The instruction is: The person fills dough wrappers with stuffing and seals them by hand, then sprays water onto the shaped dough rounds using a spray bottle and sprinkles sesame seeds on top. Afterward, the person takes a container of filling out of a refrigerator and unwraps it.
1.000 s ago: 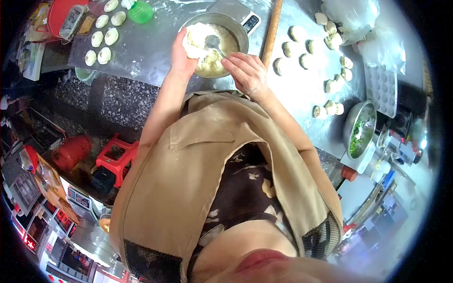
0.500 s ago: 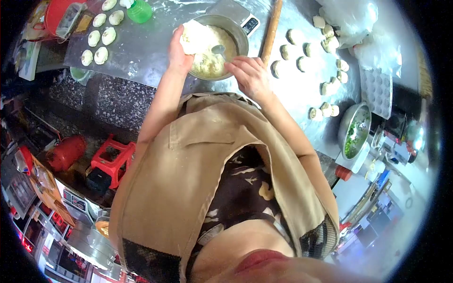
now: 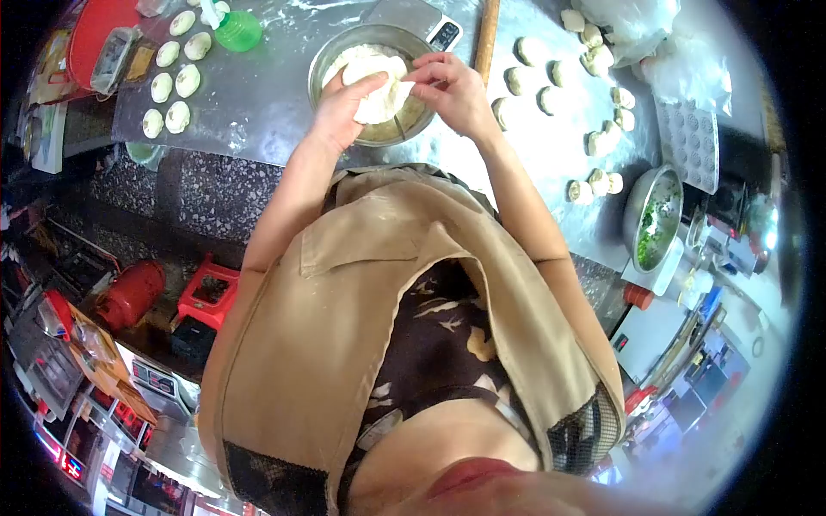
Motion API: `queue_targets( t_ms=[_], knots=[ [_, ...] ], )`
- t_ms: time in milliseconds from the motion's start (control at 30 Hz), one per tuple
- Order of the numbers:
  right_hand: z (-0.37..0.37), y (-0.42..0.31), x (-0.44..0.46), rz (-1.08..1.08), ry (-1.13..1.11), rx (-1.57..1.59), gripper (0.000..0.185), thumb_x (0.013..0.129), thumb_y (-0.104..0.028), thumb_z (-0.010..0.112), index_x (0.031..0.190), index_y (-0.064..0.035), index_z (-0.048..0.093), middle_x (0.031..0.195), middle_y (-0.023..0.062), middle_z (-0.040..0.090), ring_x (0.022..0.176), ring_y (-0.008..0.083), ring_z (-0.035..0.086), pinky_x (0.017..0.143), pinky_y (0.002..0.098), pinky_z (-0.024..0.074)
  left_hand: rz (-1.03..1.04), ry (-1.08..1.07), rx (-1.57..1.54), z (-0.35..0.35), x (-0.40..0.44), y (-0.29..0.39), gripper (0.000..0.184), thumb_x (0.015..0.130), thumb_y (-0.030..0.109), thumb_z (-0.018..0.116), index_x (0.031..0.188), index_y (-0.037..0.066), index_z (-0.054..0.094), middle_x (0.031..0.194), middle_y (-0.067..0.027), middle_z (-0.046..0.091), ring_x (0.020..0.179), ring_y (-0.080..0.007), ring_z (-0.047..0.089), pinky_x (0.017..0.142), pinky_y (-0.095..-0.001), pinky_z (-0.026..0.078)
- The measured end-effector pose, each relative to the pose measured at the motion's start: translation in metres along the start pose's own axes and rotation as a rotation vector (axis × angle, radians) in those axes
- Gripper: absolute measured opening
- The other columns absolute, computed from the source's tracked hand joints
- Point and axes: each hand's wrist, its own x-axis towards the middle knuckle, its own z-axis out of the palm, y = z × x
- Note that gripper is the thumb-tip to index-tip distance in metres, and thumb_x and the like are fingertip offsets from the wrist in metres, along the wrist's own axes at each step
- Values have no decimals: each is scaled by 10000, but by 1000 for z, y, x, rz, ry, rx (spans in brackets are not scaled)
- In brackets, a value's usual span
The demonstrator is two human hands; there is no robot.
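Over a round metal bowl at the top middle, my left hand holds a flat piece of white dough, thumb on top. The fingertips of my right hand pinch the dough's right edge and pull it out slightly. Pale filling lies in the bowl, partly hidden by the dough. A thin utensil handle shows below the dough, inside the bowl.
A rolling pin lies right of the bowl, near a scale. Several dough pieces sit at right, several filled buns at left by a green bottle. A bowl of greens stands far right.
My right hand has let go of the spoon and now grips the dough's edge. My left hand has turned, its thumb now over the dough, which is folded inward a little.
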Motion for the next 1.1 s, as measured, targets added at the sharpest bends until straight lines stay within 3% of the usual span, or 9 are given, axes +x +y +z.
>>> queue_targets(
  t_ms=[100,233,367,433,500,700,833,900,1100],
  knots=[
    [-9,-5,3,294,-94,43,89,729,-66,675,817,-54,684,744,70,644,656,157,604,615,296,489,-50,-71,296,9,-1,9,386,808,20,600,1177,-14,493,1092,-113,588,959,-183,600,818,-289,510],
    [-5,-2,-5,122,44,20,135,737,-60,661,866,-21,656,704,85,638,636,138,587,610,286,483,-13,-122,454,8,11,8,437,795,-2,579,1219,-3,473,1086,-107,583,952,-160,587,811,-271,500],
    [-4,3,-5,255,56,305,160,753,-61,640,898,3,624,775,83,630,679,137,594,635,287,485,6,-287,588,15,19,16,534,766,-14,569,1283,36,441,1082,-88,575,956,-140,567,819,-257,475],
    [-4,5,-7,274,-2,164,146,739,-36,620,882,-9,629,766,76,615,690,181,604,648,302,490,-2,-302,676,15,22,17,561,751,-21,561,1294,64,447,1086,-65,570,951,-128,557,828,-253,465],
    [1,4,-14,-126,104,-179,186,709,-5,599,890,-27,635,736,75,598,703,234,604,651,324,493,-53,-354,760,11,25,17,621,717,0,575,1312,16,394,1109,-123,563,995,-174,557,837,-263,460],
    [-6,-1,-14,86,58,33,167,693,-8,597,854,-27,635,763,121,614,718,264,612,657,329,492,-120,-505,971,18,31,20,655,707,5,550,1338,68,385,1112,-82,545,977,-124,534,802,-233,453],
    [-10,9,-19,182,-29,-44,227,711,-37,607,937,-13,607,766,118,629,721,242,626,638,317,492,-299,-530,896,19,26,34,652,717,25,538,1345,68,365,1146,-91,535,1014,-116,530,799,-241,471],
    [-8,12,-25,203,37,-15,235,714,-38,605,948,-17,605,782,119,628,723,239,626,637,321,495,-354,-457,529,16,18,40,625,744,52,538,1341,47,352,1141,-90,545,1027,-105,534,788,-255,492],
    [0,2,-26,-10,242,55,185,713,-5,607,891,-53,603,874,101,596,708,271,615,641,351,510,22,-410,869,15,21,21,338,869,172,558,1163,8,531,1013,-42,617,885,-86,583,736,-238,489]
  ],
)
